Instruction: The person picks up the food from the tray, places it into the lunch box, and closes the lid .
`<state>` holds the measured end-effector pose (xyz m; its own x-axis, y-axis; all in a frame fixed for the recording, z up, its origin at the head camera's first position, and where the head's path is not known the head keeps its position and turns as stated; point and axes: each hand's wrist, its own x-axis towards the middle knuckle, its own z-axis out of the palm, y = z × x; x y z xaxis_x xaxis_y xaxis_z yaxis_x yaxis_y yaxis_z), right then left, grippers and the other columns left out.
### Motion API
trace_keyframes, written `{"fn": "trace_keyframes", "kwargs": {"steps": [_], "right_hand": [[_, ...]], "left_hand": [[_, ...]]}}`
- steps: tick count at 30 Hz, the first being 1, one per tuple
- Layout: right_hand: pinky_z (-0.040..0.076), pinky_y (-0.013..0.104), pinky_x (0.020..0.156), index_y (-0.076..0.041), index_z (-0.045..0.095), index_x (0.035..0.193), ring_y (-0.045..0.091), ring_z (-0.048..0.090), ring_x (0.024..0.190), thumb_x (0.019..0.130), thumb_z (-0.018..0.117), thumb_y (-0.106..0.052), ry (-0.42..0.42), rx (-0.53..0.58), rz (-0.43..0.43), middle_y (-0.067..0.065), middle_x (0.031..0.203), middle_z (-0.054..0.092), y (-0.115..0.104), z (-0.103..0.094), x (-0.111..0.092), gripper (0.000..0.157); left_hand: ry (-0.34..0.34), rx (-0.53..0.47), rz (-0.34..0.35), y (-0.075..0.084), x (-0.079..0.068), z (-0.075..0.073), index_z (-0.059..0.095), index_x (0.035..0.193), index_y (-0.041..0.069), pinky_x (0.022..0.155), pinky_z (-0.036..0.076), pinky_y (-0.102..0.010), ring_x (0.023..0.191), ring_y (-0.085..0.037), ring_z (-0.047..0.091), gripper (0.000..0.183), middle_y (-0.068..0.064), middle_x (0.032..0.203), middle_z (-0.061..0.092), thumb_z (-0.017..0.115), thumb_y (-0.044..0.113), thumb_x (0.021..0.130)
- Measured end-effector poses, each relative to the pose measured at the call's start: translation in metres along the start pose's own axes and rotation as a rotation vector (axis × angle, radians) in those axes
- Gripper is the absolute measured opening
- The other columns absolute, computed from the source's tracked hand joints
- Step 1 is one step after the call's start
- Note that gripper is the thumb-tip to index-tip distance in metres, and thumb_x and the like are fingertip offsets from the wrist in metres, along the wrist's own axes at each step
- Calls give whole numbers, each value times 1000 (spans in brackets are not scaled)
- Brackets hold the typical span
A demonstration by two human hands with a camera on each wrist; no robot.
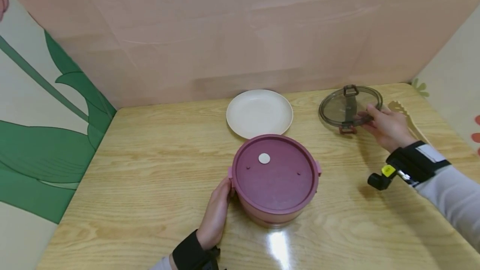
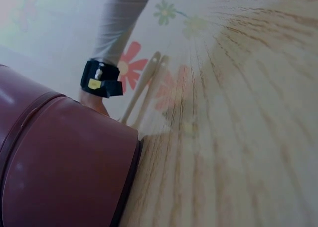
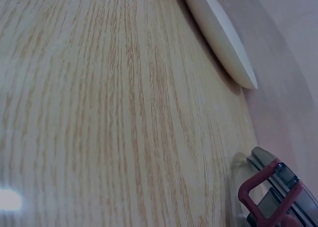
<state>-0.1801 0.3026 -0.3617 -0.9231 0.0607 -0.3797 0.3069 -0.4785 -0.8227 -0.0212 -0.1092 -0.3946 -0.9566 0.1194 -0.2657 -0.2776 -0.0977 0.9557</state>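
Observation:
A purple round lidded pot (image 1: 275, 174) with pink side handles stands upright on the wooden table, a white dot on its lid. Against its left handle rests my left hand (image 1: 214, 216); the fingertips are partly hidden by the pot. The left wrist view has the pot's purple wall (image 2: 69, 162) close up. At the back right, my right hand (image 1: 388, 126) pinches the rim of a clear round lid (image 1: 335, 107) with a grey band and dark red clips. One red clip (image 3: 263, 192) appears in the right wrist view. I cannot tell whether the lid touches the table.
Behind the pot lies a white plate (image 1: 258, 113), near the pink back sheet (image 1: 240, 45). A pale utensil (image 1: 414, 130) with a notched edge lies beyond my right hand; its handle (image 2: 141, 88) shows in the left wrist view. Patterned panels flank the table (image 1: 150, 170).

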Motion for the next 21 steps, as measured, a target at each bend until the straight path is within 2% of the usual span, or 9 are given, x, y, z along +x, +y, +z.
{"fn": "trace_keyframes", "kwargs": {"steps": [6, 14, 18, 21], "right_hand": [[57, 23, 71, -12, 72, 81, 12, 69, 79, 92, 65, -19, -32, -38, 33, 2, 81, 72, -2, -2, -1, 15], [56, 22, 77, -11, 74, 90, 10, 68, 90, 94, 61, -17, -154, -83, 53, 1, 92, 73, -14, 6, -7, 14], [55, 22, 81, -12, 73, 95, 10, 67, 95, 94, 61, -19, -203, -108, 70, 1, 98, 72, -20, 15, -11, 13], [55, 23, 82, -12, 73, 97, 11, 68, 96, 94, 61, -20, -237, -144, 62, 1, 101, 72, -24, 22, -14, 15]], "left_hand": [[-6, 2, -5, 0, 0, 0, 42, 91, 11, 95, 35, -33, 100, -15, 40, 26, -2, 99, 38, 25, 22, 107], [0, -9, 3, 1, 2, 0, 41, 88, 8, 92, 36, -34, 95, -15, 42, 29, -4, 94, 39, 26, 24, 107], [-3, -13, -6, 1, 1, -2, 54, 106, 5, 102, 36, -36, 105, -15, 45, 34, -4, 105, 47, 27, 26, 107], [-12, -28, -5, 1, 1, -4, 52, 133, 4, 114, 30, -39, 126, -16, 44, 43, -5, 131, 51, 27, 27, 107]]}}
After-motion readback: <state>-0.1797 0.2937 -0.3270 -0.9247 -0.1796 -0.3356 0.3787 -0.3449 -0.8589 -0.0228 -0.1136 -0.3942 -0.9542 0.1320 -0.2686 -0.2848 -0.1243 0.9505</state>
